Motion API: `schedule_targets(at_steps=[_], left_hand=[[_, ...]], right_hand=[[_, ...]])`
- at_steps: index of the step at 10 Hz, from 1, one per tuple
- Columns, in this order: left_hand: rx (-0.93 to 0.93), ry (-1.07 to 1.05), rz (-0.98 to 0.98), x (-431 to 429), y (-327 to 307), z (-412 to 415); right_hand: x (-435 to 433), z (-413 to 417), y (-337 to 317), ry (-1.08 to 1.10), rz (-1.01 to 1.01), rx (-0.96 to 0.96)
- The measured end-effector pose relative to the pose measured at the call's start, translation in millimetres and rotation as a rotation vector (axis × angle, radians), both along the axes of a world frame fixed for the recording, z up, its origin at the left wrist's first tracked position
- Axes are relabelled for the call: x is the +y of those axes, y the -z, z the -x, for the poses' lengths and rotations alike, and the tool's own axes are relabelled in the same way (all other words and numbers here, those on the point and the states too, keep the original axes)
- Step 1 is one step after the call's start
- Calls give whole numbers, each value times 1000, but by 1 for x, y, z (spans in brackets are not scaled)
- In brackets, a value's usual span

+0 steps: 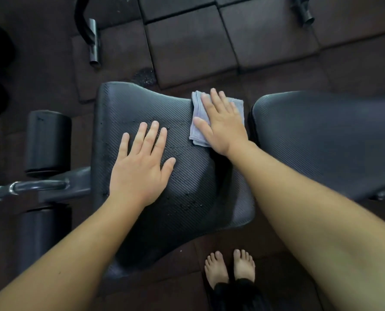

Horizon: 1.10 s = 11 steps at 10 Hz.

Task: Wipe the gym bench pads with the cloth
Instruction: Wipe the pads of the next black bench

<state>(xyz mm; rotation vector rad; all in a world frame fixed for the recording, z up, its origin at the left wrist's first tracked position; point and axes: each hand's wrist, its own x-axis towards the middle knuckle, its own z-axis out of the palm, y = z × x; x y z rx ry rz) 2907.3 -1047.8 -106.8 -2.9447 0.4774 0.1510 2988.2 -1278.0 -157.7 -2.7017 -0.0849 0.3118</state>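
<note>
In the head view, our right hand lies flat, fingers spread, on the folded cloth at the far right corner of the seat pad. Our left hand rests flat and spread on the same surface. Wet drops sit between them. We should press down, pull the cloth across the drops in long rows, then wipe the back pad.

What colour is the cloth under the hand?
The cloth is pale grey-blue. It shows best in the head view, pressed flat under the right hand.
</note>
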Motion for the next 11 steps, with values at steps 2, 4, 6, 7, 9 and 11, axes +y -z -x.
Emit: schedule_targets(at_steps=[2, 4, 6, 7, 9, 11], left_hand=[[12, -2, 1, 1, 0, 1], [9, -8, 2, -1, 0, 0], [11, -6, 9, -1, -1, 1], [19, -5, 19, 1, -2, 1], [114, 43, 98, 12, -10, -7], [30, 75, 113, 73, -24, -24]], right_hand=[[-6, 172, -6, -142, -39, -50], [-6, 103, -1, -88, -47, -34], [15, 63, -5, 11, -2, -4], [29, 148, -13, -48, -51, -37], [39, 176, -15, -38, -53, 5], [63, 109, -17, 152, 3, 59]])
